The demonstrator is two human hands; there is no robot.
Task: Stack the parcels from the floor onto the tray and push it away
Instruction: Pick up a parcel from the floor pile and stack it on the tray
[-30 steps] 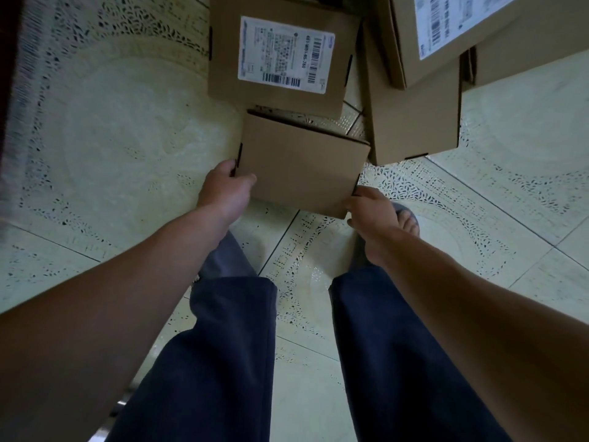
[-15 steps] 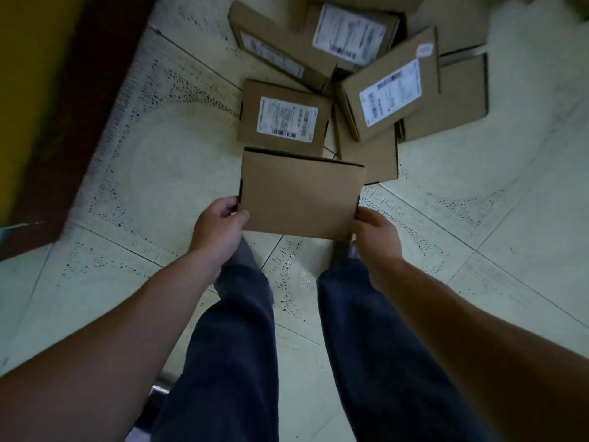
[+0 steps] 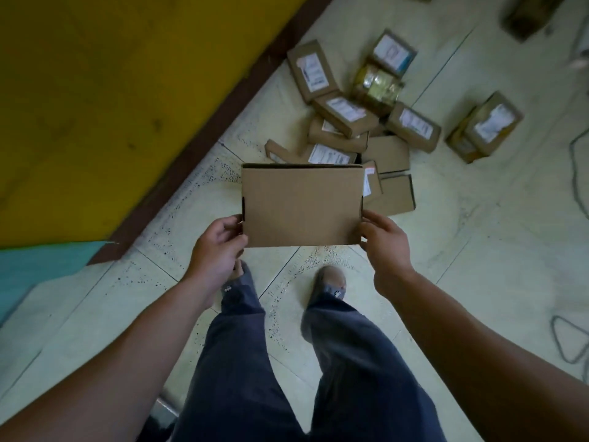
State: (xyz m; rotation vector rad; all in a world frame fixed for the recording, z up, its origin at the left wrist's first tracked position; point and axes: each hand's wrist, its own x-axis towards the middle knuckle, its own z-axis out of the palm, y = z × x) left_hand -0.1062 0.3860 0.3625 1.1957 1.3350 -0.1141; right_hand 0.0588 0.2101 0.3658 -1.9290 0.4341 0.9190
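I had straightened up from the pile. The plain cardboard box (image 3: pixel 302 207), low over the tiles a second earlier, now rode level in front of me, well clear of the floor (image 3: pixel 478 250). My left hand (image 3: pixel 220 247) and right hand (image 3: pixel 385 247) each gripped a near corner. The other parcels (image 3: pixel 350 122) lay beyond it. No tray showed, so I judged the carry had only begun.
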